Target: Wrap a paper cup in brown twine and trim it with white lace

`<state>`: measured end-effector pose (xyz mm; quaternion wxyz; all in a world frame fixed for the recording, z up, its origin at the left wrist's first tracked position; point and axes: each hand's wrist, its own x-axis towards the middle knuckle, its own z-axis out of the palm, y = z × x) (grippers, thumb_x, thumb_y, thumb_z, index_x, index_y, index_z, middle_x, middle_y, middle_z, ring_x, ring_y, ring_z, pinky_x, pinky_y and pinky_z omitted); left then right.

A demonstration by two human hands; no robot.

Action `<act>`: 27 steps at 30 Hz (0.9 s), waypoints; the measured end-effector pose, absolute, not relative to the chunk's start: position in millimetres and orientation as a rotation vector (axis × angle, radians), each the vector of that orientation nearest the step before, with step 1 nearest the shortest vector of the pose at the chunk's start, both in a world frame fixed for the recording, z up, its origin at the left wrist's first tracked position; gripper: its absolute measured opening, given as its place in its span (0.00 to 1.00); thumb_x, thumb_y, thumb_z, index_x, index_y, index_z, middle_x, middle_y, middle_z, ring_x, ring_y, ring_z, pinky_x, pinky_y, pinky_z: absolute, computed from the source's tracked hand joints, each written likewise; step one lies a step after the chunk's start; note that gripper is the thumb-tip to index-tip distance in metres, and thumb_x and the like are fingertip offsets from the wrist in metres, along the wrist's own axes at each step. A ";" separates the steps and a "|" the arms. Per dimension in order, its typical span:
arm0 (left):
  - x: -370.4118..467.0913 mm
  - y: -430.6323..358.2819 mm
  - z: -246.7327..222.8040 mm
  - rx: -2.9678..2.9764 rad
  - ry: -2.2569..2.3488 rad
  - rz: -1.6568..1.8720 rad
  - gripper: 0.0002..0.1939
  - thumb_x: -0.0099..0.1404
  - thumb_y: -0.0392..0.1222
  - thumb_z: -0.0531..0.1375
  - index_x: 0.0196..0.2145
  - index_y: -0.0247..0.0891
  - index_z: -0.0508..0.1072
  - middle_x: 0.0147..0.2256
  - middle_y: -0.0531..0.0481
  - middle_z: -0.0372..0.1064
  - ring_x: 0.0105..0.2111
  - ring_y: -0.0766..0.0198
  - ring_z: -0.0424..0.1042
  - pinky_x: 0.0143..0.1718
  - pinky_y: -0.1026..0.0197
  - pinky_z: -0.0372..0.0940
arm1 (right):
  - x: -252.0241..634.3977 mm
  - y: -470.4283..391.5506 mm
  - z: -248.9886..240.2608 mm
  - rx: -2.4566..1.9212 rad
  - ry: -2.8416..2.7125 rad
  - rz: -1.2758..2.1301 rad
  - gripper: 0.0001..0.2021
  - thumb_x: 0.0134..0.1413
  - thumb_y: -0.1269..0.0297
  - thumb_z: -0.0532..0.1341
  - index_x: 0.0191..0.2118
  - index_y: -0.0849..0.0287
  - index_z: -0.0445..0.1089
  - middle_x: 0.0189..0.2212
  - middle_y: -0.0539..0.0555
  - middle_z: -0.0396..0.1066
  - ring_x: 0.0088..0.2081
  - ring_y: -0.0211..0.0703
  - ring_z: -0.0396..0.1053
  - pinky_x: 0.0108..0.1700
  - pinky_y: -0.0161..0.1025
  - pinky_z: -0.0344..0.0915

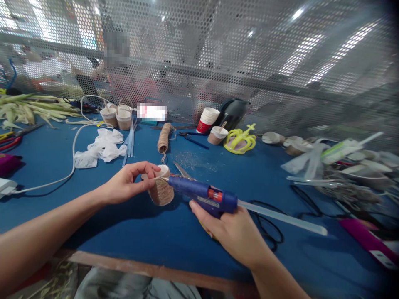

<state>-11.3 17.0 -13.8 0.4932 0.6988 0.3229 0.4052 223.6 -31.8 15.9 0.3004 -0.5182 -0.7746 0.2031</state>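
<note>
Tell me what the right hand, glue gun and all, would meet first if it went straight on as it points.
Likely the twine-wrapped cup in the left hand: the glue gun in the right hand has its nozzle by the rim. Whether they touch is unclear.

left hand [128, 183]: bare | right hand [232, 233]: bare | clothing [124, 285]: greyish (loosely creased)

The scene is viewed from the wearer's head, forward and down across the blue table [137, 236]; left hand [132, 181] and right hand [229, 230] are framed close, below centre, the perforated screen [187, 45] farther off, across the top.
</note>
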 end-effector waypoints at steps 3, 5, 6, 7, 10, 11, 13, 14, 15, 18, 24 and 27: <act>-11.3 16.8 -13.2 1.681 0.784 0.988 0.12 0.60 0.46 0.59 0.26 0.35 0.66 0.43 0.41 0.69 0.50 0.55 0.63 0.50 0.54 0.56 | 224.7 -30.8 16.7 -1.396 -2.068 0.470 0.08 0.50 0.60 0.57 0.25 0.55 0.68 0.19 0.51 0.69 0.24 0.44 0.67 0.29 0.40 0.65; -11.3 16.5 -12.4 1.675 0.782 0.991 0.13 0.59 0.47 0.60 0.26 0.35 0.66 0.42 0.41 0.69 0.50 0.54 0.63 0.50 0.54 0.56 | 226.2 -30.4 17.9 -1.414 -2.065 0.444 0.09 0.50 0.60 0.56 0.24 0.55 0.68 0.19 0.51 0.69 0.24 0.45 0.68 0.30 0.41 0.65; -11.3 16.3 -12.0 1.674 0.781 0.989 0.13 0.59 0.47 0.60 0.25 0.35 0.66 0.42 0.41 0.69 0.50 0.54 0.63 0.49 0.53 0.57 | 226.9 -30.4 18.5 -1.427 -2.061 0.449 0.10 0.50 0.60 0.56 0.23 0.55 0.67 0.18 0.51 0.68 0.24 0.45 0.68 0.30 0.41 0.64; -11.4 16.1 -11.6 1.673 0.783 0.985 0.13 0.59 0.48 0.60 0.25 0.35 0.66 0.42 0.41 0.69 0.50 0.54 0.63 0.49 0.53 0.57 | 227.4 -30.5 18.9 -1.442 -2.057 0.465 0.11 0.50 0.60 0.56 0.21 0.55 0.66 0.16 0.51 0.66 0.24 0.45 0.68 0.28 0.40 0.64; -11.7 15.8 -10.8 1.673 0.798 0.976 0.13 0.59 0.48 0.60 0.26 0.35 0.66 0.41 0.41 0.69 0.49 0.53 0.63 0.49 0.53 0.57 | 227.9 -30.5 20.1 -1.488 -2.037 0.531 0.17 0.50 0.59 0.56 0.14 0.54 0.58 0.11 0.49 0.61 0.23 0.45 0.68 0.25 0.38 0.62; -11.9 15.8 -10.7 1.675 0.802 0.974 0.13 0.59 0.48 0.60 0.26 0.35 0.66 0.41 0.41 0.68 0.49 0.53 0.63 0.48 0.53 0.57 | 227.7 -30.3 20.5 -1.500 -2.024 0.548 0.17 0.50 0.59 0.56 0.14 0.54 0.56 0.10 0.49 0.60 0.22 0.44 0.67 0.24 0.38 0.62; -12.1 15.9 -10.8 1.683 0.804 0.968 0.13 0.59 0.47 0.59 0.26 0.35 0.66 0.41 0.40 0.68 0.49 0.53 0.63 0.49 0.53 0.57 | 227.1 -29.8 21.3 -1.512 -2.001 0.562 0.18 0.50 0.60 0.56 0.13 0.54 0.55 0.09 0.48 0.60 0.21 0.43 0.66 0.23 0.37 0.61; -12.2 16.0 -10.9 1.687 0.803 0.966 0.13 0.59 0.47 0.59 0.26 0.35 0.66 0.41 0.40 0.68 0.49 0.53 0.63 0.49 0.53 0.57 | 226.7 -29.5 21.7 -1.513 -1.991 0.564 0.18 0.51 0.60 0.56 0.14 0.54 0.55 0.09 0.48 0.59 0.20 0.42 0.65 0.23 0.37 0.61; -12.2 16.1 -10.9 1.690 0.802 0.965 0.12 0.60 0.47 0.59 0.26 0.35 0.66 0.41 0.40 0.68 0.49 0.54 0.63 0.49 0.54 0.57 | 226.2 -29.2 22.0 -1.513 -1.984 0.566 0.18 0.51 0.60 0.56 0.14 0.54 0.55 0.09 0.47 0.59 0.19 0.41 0.64 0.23 0.36 0.61; -12.4 16.2 -10.8 1.687 0.799 0.962 0.12 0.60 0.47 0.59 0.26 0.35 0.66 0.41 0.41 0.69 0.49 0.54 0.64 0.49 0.54 0.57 | 225.3 -28.4 22.0 -1.506 -1.966 0.574 0.17 0.51 0.60 0.55 0.14 0.54 0.55 0.08 0.46 0.57 0.16 0.38 0.61 0.21 0.36 0.60; -13.2 16.0 -11.2 1.684 0.783 0.958 0.12 0.60 0.46 0.59 0.26 0.35 0.66 0.40 0.42 0.69 0.49 0.54 0.64 0.48 0.55 0.58 | 227.0 -24.8 17.5 -1.503 -1.955 0.580 0.18 0.50 0.60 0.56 0.14 0.54 0.56 0.08 0.46 0.57 0.15 0.38 0.61 0.21 0.35 0.60; -14.3 16.3 -11.6 1.680 0.778 0.943 0.12 0.60 0.46 0.59 0.26 0.35 0.65 0.41 0.41 0.69 0.49 0.54 0.64 0.47 0.55 0.58 | 228.3 -22.8 16.0 -1.470 -1.975 0.576 0.18 0.50 0.60 0.56 0.13 0.54 0.56 0.07 0.46 0.57 0.15 0.38 0.61 0.21 0.35 0.60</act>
